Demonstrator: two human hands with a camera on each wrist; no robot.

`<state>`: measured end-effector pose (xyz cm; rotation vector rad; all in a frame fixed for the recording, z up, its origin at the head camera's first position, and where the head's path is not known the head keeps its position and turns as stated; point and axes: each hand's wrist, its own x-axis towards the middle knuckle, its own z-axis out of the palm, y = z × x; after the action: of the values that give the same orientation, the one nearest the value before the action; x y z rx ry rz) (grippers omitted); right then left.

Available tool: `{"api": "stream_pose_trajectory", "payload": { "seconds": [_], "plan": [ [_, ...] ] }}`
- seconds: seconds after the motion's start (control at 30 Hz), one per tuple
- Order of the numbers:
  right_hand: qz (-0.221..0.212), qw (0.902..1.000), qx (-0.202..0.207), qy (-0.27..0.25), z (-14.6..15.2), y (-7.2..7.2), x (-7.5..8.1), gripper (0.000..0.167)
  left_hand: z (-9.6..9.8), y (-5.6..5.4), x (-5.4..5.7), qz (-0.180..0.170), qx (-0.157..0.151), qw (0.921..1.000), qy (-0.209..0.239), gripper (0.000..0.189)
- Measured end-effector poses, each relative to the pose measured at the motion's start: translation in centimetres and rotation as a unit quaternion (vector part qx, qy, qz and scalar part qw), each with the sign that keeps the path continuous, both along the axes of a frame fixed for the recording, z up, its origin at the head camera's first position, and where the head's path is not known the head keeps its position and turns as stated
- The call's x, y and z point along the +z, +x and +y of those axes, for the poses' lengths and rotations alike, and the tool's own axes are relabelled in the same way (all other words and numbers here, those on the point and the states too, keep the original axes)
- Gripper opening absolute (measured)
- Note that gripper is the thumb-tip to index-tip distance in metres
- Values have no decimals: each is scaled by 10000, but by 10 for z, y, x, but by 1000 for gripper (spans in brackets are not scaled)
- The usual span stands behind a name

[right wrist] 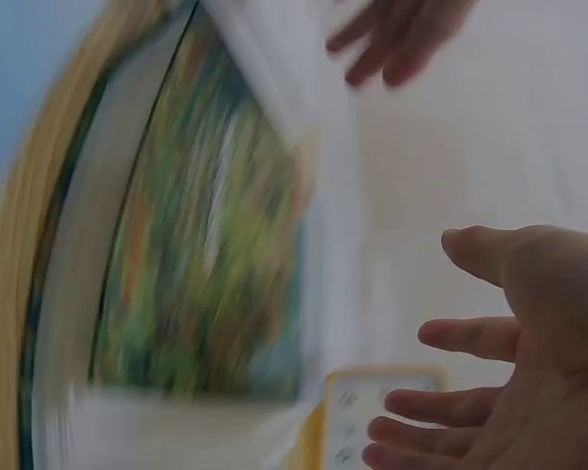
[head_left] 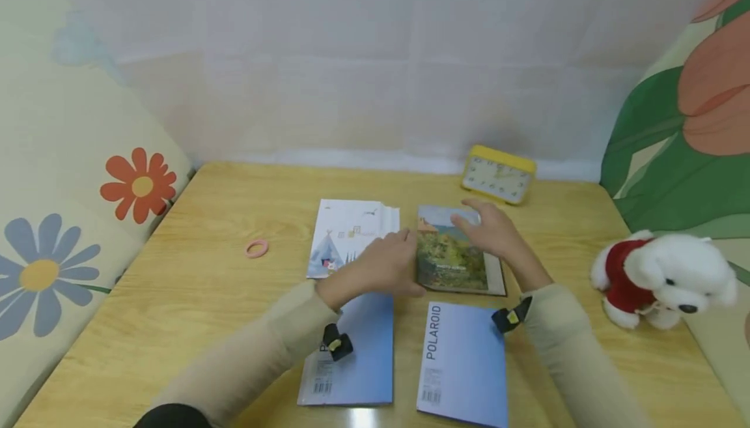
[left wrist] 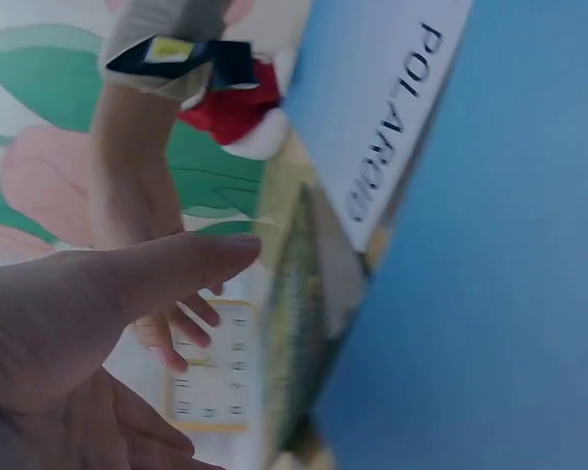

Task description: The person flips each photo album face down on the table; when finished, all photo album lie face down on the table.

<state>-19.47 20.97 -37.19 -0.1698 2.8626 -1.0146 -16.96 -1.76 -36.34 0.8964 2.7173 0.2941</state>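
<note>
A photo album point(head_left: 451, 252) with a landscape cover lies on the table. My right hand point(head_left: 495, 229) is over its upper right part, and in the right wrist view its fingers point(right wrist: 461, 338) are straight and spread, holding nothing. To the album's left is my left hand point(head_left: 383, 262), extended between it and a white album point(head_left: 346, 232) with a tent drawing, which it partly covers. The left thumb point(left wrist: 167, 279) looks straight in the left wrist view. Nearer lie two blue POLAROID albums, the left one point(head_left: 363, 356) partly under my left forearm, the right one point(head_left: 463, 363) below the landscape album.
A yellow clock point(head_left: 499, 175) stands at the table's back edge. On the right sits a white plush dog point(head_left: 662, 278) in red clothing. A pink ring point(head_left: 256, 249) lies on the left of the wooden table point(head_left: 193, 304). A white cloth point(head_left: 351, 89) hangs behind.
</note>
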Motion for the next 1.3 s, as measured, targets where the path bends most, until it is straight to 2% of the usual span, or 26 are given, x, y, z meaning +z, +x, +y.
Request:
{"api": "stream_pose_trajectory", "payload": {
  "seconds": [0.1,0.2,0.3,0.47,0.57,0.63,0.73,0.83,0.93,1.0,1.1,1.2,1.23,1.3],
  "plan": [
    [-218,9996,-41,181,14,-20,-17,63,11,-8,-23,-238,193,9995,-64,111],
    [-401,9985,-2,363,18,-28,-31,63,14,-8,-38,-383,242,9988,-209,108],
    [-369,9980,11,521,18,-32,-39,61,16,-5,-46,-351,231,9986,-324,104],
    [-264,9986,-84,457,15,-33,-46,60,15,-2,-51,-148,392,9991,-85,89],
    [-381,9983,-203,392,12,-32,-47,63,13,-3,-54,-276,462,9981,315,82],
    [-513,9978,-337,252,11,-32,-47,65,11,-5,-55,-439,430,9952,766,81],
    [-758,9955,-528,-220,8,-33,-45,72,6,-9,-53,-773,322,9829,1642,81],
    [-868,9908,-494,-916,3,-34,-42,78,0,-13,-47,-963,49,9618,2563,86],
    [-850,9822,-275,-1655,-1,-37,-38,79,-2,-15,-39,-984,-197,9439,3147,90],
    [-873,9726,-125,-2153,-4,-39,-33,80,-1,-15,-34,-954,-265,9375,3336,91],
    [-926,9619,4,-2572,-8,-42,-24,83,2,-14,-25,-893,-333,9300,3551,88],
    [-1185,9496,-21,-2903,-10,-43,-14,89,9,-15,-15,-753,-546,9245,3696,83],
    [-1285,9452,-55,-3001,-10,-43,-11,92,11,-16,-12,-683,-635,9258,3662,81],
    [-1489,9306,-190,-3338,-9,-42,-8,92,17,-17,-3,-508,-797,9340,3445,79]
  ]
}}
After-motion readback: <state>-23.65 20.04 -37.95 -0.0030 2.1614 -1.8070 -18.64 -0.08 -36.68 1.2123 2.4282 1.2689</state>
